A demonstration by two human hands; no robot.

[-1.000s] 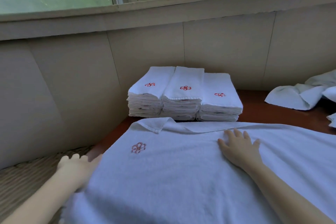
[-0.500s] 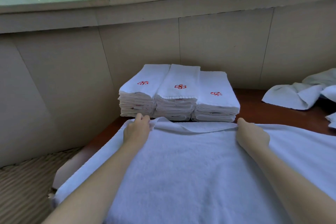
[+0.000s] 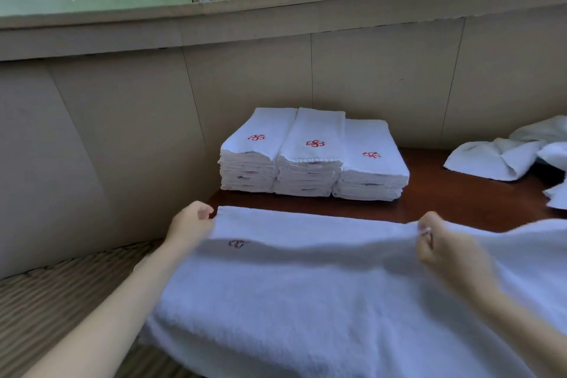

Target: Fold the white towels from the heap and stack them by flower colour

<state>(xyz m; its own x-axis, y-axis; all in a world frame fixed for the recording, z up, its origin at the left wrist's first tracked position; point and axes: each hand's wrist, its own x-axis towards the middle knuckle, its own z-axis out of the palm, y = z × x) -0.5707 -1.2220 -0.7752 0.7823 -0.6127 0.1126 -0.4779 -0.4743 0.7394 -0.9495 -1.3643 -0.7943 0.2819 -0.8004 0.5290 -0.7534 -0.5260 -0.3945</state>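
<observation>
My left hand [image 3: 191, 224] has its fingers [image 3: 205, 212] curled round the far left corner of the towel [image 3: 306, 285], and my right hand [image 3: 441, 245] pinches the same far edge further along, right of centre, so both are grasping cloth, not resting on it. The towel lies spread over the lower half of the frame, its far edge lifted off the brown surface [image 3: 445, 202]. To fold well, I judge I should keep that edge taut and level between the two grips, bring it toward me in one sweep and lay it square on the near edge. The flower [image 3: 238, 244] near the left grip is dark and blurred; I cannot tell its colour for sure. The stacks [image 3: 310, 153] at centre all show red flowers on top. The heap [image 3: 509, 156] is cut off at the right edge, and the towel's near edge and right end run out of frame.
</observation>
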